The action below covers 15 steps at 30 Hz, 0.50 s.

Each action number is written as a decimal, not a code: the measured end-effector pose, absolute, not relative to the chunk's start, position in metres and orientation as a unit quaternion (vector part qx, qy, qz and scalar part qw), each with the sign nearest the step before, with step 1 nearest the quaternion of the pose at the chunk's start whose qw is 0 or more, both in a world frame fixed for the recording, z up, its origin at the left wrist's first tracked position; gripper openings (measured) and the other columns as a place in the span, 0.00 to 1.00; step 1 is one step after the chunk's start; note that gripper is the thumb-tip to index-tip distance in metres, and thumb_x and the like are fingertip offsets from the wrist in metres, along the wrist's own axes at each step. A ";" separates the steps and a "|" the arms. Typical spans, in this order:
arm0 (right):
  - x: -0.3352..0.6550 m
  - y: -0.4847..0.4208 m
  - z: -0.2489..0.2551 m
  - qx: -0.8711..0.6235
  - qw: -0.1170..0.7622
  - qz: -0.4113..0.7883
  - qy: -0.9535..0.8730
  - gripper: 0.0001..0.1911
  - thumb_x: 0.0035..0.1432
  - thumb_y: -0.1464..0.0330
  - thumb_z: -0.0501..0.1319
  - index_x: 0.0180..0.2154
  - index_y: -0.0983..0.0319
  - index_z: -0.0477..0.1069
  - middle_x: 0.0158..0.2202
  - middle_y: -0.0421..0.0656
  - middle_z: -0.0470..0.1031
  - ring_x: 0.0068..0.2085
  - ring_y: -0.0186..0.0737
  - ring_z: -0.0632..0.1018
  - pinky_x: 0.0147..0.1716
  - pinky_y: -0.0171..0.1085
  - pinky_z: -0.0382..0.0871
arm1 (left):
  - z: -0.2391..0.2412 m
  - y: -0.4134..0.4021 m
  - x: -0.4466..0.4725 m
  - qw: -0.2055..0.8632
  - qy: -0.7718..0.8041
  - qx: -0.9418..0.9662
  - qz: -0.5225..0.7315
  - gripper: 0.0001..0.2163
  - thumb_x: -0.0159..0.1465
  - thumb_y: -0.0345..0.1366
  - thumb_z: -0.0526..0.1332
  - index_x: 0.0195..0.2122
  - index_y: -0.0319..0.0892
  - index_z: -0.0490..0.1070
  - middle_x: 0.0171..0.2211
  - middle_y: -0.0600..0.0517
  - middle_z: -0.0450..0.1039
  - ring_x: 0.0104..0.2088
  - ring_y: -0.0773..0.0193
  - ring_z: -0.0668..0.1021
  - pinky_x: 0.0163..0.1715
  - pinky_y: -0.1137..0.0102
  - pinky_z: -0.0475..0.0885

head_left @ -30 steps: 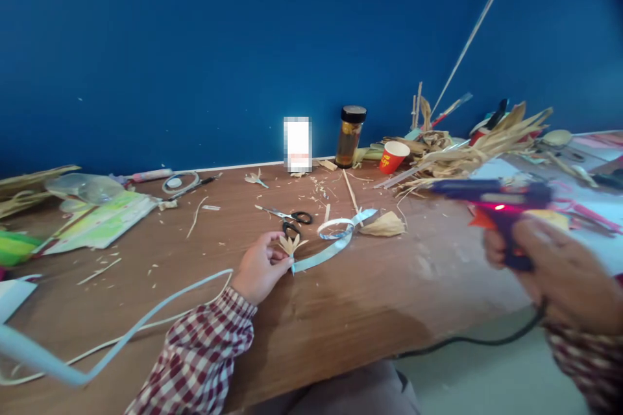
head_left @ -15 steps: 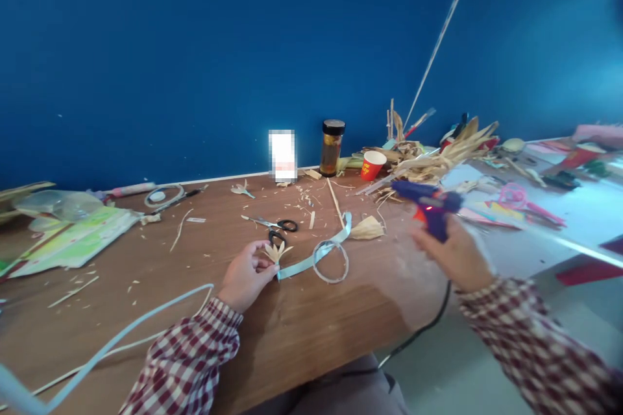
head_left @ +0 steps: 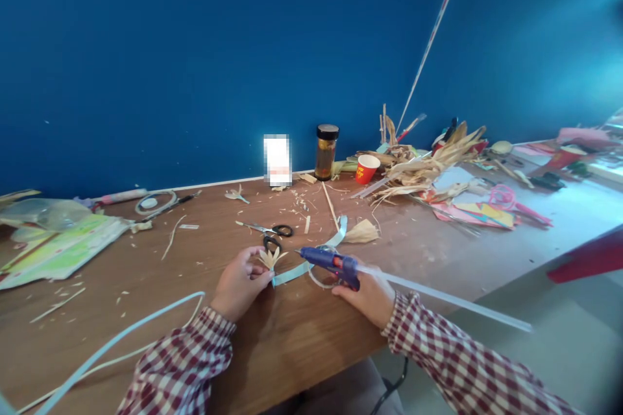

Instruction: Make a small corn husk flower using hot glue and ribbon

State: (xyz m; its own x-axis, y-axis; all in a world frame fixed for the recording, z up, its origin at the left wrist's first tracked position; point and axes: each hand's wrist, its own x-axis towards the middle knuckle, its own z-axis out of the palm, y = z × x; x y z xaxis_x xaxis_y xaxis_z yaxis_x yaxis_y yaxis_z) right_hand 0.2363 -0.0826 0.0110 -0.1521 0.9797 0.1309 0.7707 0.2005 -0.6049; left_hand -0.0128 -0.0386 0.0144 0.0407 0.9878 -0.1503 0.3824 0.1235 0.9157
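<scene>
Between the thumb and fingers of my left hand (head_left: 243, 280) is the base of a small corn husk flower (head_left: 270, 258) with pale pointed petals. A light blue ribbon (head_left: 293, 273) runs from the flower's base to the right across the table. My right hand (head_left: 370, 298) is wrapped round the handle of a blue hot glue gun (head_left: 326, 258), its nozzle pointing left towards the flower, a short gap away. A long clear glue stick (head_left: 448, 298) sticks out of the gun's back. Under the gun lies a ribbon roll (head_left: 318, 280), partly hidden. Black-handled scissors (head_left: 272, 231) lie behind the flower.
Behind stand a lidded jar (head_left: 326, 154), a red paper cup (head_left: 366, 170) and a pixelated bright rectangle (head_left: 278, 160). Dried corn husks (head_left: 418, 165) are heaped at the right. A green-white sheet (head_left: 73, 246) lies left. A pale blue tube (head_left: 121, 334) arches at the near left.
My right hand has brought the glue gun left and down, from over the table's right side to close by the flower. My left hand keeps its pinch on the flower.
</scene>
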 end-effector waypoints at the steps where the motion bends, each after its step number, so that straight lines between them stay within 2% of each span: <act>1: 0.237 -0.083 0.010 -0.601 0.257 0.201 -0.729 0.15 0.47 0.65 0.63 0.39 0.60 0.69 0.35 0.44 0.75 0.35 0.45 0.76 0.37 0.43 0.68 | 0.015 -0.039 -0.013 0.444 0.605 0.568 0.337 0.23 0.44 0.38 0.63 0.43 0.39 0.62 0.19 0.56 0.71 0.25 0.60 0.77 0.25 0.70 0.68; 6: 0.235 -0.083 0.007 -0.586 0.281 0.205 -0.732 0.15 0.49 0.65 0.62 0.41 0.60 0.68 0.35 0.44 0.75 0.36 0.45 0.75 0.36 0.43 0.68 | 0.015 -0.038 -0.014 0.448 0.604 0.570 0.330 0.25 0.45 0.38 0.63 0.44 0.39 0.61 0.20 0.56 0.71 0.24 0.61 0.76 0.24 0.71 0.68; 11: 0.249 -0.079 0.016 -0.572 0.353 0.287 -0.683 0.08 0.50 0.64 0.60 0.31 0.63 0.71 0.30 0.43 0.75 0.33 0.41 0.75 0.37 0.41 0.69 | 0.015 -0.039 -0.014 0.450 0.601 0.563 0.344 0.25 0.44 0.39 0.63 0.44 0.38 0.61 0.19 0.56 0.71 0.25 0.60 0.77 0.27 0.69 0.69; 13: 0.270 -0.073 0.022 -0.573 0.390 0.315 -0.648 0.10 0.50 0.62 0.61 0.29 0.63 0.71 0.29 0.42 0.75 0.31 0.39 0.75 0.35 0.40 0.69 | 0.014 -0.039 -0.014 0.453 0.597 0.565 0.346 0.26 0.44 0.39 0.64 0.44 0.38 0.62 0.21 0.55 0.72 0.26 0.60 0.77 0.28 0.69 0.69; 15: 0.303 -0.064 0.028 -0.603 0.439 0.292 -0.598 0.13 0.46 0.60 0.63 0.29 0.64 0.71 0.28 0.43 0.75 0.30 0.40 0.74 0.33 0.39 0.69 | 0.013 -0.039 -0.015 0.454 0.597 0.565 0.344 0.26 0.44 0.39 0.64 0.44 0.38 0.61 0.21 0.55 0.72 0.26 0.61 0.77 0.28 0.68 0.70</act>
